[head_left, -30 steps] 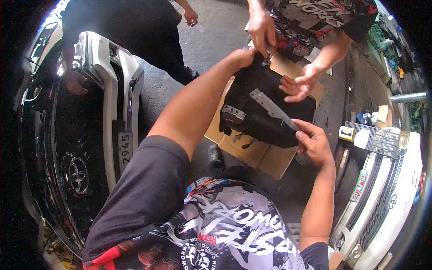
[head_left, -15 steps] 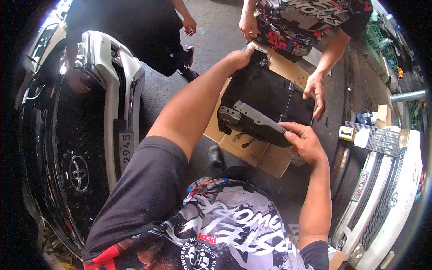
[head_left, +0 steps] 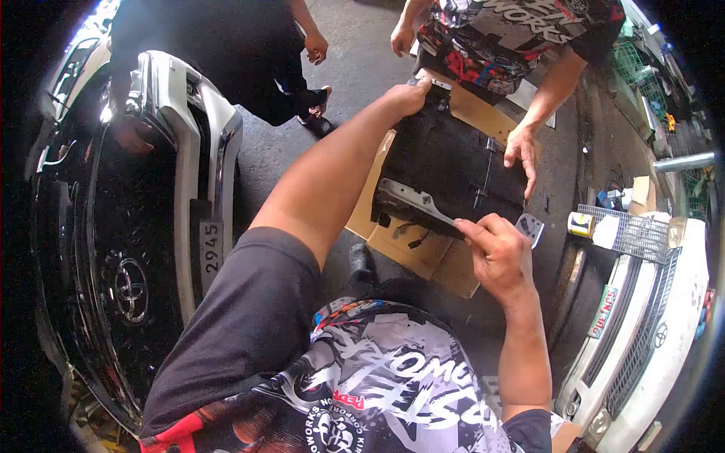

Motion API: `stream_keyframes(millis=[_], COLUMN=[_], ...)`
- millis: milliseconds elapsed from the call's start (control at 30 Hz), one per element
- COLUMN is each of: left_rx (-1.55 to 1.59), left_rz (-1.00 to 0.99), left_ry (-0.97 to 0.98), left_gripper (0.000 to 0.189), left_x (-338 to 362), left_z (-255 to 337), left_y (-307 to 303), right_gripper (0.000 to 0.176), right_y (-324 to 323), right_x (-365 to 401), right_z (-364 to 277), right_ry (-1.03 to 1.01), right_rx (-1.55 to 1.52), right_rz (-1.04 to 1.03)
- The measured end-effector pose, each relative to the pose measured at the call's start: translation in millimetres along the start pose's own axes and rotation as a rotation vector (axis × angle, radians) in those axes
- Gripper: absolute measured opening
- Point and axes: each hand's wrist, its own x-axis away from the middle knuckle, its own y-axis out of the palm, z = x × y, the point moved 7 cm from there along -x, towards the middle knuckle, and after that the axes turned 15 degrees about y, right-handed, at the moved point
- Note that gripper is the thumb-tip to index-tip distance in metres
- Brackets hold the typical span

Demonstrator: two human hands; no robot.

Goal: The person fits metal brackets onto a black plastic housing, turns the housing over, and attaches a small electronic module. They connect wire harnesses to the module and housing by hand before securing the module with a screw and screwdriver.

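A dark flat panel (head_left: 445,147) lies over cardboard (head_left: 400,241) in the middle of the view. At its far left corner, my left hand (head_left: 411,96) is closed round a metal bracket end (head_left: 440,81). My right hand (head_left: 496,249) pinches a long grey metal bracket (head_left: 408,196) that runs along the near edge of the panel. A plate with holes (head_left: 530,229) shows just right of my right hand. Across from me, a co-worker's hand (head_left: 521,155) is open over the panel's right side.
A black car front (head_left: 128,226) stands at left, with another person's dark clothing (head_left: 211,53) beyond it. The facing co-worker's other hand (head_left: 402,39) hangs near the far corner. At right are a white bumper (head_left: 649,332), a wire rack (head_left: 627,232) and a can (head_left: 581,224).
My right hand has turned over and shifted slightly left, tilting the near bracket. The co-worker's left-side hand has moved away from the far corner.
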Motion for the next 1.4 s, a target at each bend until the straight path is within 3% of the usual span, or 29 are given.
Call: stream_keyframes(millis=[300,800,1100,1400], left_rx=[-0.019,0.053,0.024,-0.006], left_rz=[-0.020,-0.029,0.002,-0.013], left_ry=[-0.027,0.000,0.012,0.009], left_gripper=[0.090,0.092,0.089,0.093], left_x=[15,-3,19,2], left_z=[17,1,20,5], left_y=[-4,4,-3,-1], right_gripper=[0.032,0.029,0.031,0.029], right_y=[1,-2,0,-2], right_x=[-3,-15,-13,-20], right_z=[10,19,17,19], right_ry=[0.028,0.086,0.073,0.153], right_rx=[0.005,-0.069,-0.004,-0.099], right_rz=[0.029,-0.173,-0.089,-0.281])
